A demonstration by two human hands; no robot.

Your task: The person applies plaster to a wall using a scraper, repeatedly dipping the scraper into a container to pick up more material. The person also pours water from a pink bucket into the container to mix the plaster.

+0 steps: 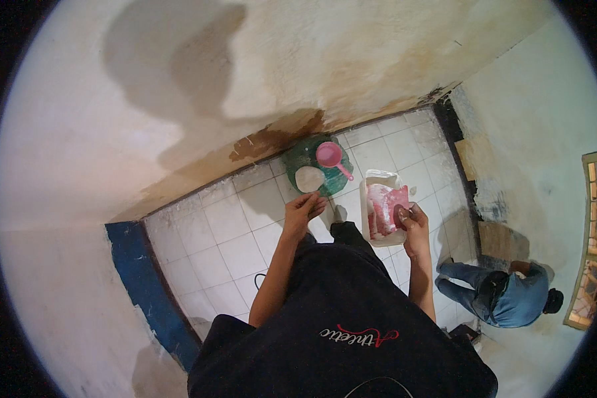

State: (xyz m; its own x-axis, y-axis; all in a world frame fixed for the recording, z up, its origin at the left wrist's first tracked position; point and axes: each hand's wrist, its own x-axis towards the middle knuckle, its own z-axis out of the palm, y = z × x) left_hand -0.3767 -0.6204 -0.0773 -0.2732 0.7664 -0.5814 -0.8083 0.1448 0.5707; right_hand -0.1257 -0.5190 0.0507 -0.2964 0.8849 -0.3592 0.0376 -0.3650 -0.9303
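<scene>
Head view, right hand (414, 227) pinching flat pink piece (397, 198), left hand (302, 211) half-curled, hold unclear, white tray (382, 176) partly hidden

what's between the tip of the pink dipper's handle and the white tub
In the head view, only a narrow strip of white floor tile shows between the pink dipper's handle and the white tub.

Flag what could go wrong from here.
1. The pink flat piece in the right hand shows over the white tub; it might slip from the fingers.
2. The pink dipper has its handle jutting out past the green plastic item's middle, so a passing arm or leg could catch it.
3. One foot stands close to both; a careless step might knock something.
</scene>
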